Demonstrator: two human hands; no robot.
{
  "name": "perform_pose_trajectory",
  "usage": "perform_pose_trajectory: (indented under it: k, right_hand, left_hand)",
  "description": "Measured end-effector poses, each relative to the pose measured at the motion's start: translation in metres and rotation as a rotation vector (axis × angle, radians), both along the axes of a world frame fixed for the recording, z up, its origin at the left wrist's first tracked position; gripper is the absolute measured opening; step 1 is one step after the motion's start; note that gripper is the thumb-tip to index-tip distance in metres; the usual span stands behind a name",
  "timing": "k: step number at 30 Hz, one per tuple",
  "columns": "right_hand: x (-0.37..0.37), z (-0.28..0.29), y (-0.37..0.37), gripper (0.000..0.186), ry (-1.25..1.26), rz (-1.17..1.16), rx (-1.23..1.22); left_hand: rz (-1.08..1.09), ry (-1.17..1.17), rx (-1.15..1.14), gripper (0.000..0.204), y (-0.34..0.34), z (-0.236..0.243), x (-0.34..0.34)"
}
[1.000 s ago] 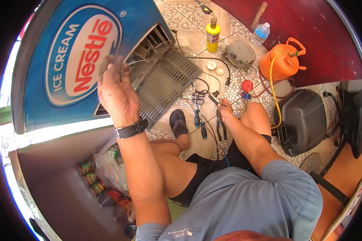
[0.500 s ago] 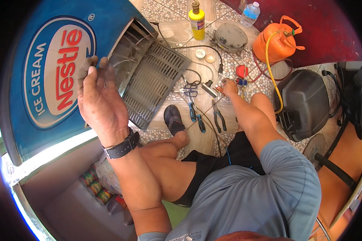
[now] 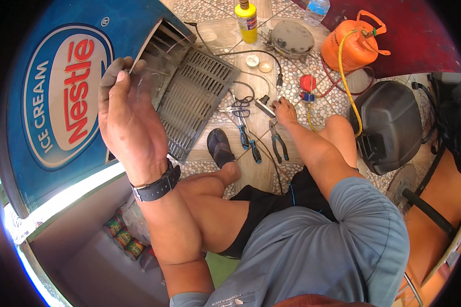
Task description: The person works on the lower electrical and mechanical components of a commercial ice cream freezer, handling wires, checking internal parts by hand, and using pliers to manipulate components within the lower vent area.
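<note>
My left hand, wearing a black-strapped watch, is raised in front of the blue freezer, near its open machine compartment. Its sooty fingers are bent towards the thumb; whatever they pinch, if anything, is too blurred to name. On the floor, my right hand has its fingers drawn together beside a small black-and-silver tool. What lies under those fingers is hidden. Just below it are black-handled pliers. Scissors and blue-and-black screwdrivers lie further left.
A slatted grille leans out of the freezer. Beyond are a yellow gas cylinder, a dusty compressor and an orange refrigerant tank with a yellow hose. A red gauge and a black case are to the right.
My right hand has moved left, from beside the gauge to the black-and-silver tool. Copper-coloured pieces seen at its fingers before are out of sight. My left hand stays raised, with its fingertips shifted slightly.
</note>
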State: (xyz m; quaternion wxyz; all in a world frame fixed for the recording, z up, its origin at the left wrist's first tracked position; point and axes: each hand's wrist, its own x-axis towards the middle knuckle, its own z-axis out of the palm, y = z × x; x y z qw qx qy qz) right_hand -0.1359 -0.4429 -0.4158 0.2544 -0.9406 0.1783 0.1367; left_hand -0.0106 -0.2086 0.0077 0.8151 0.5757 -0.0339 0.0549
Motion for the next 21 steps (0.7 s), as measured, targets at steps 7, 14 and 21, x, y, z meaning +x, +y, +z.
perform_pose_trajectory:
  k: [7,14,21]
  right_hand:
    - [0.013,-0.009,-0.006,0.024,-0.034,-0.005,-0.043]
    - [0.032,0.045,0.004,0.015,-0.088,-0.306,0.393]
    - [0.053,0.235,0.027,0.017,-0.472,-0.036,1.385]
  left_hand:
    - [0.005,0.006,-0.008,0.021,0.002,0.001,-0.007]
    - [0.019,0.011,0.309,0.021,0.003,-0.001,-0.004]
    - [-0.469,-0.302,1.202,0.029,-0.002,-0.024,-0.009]
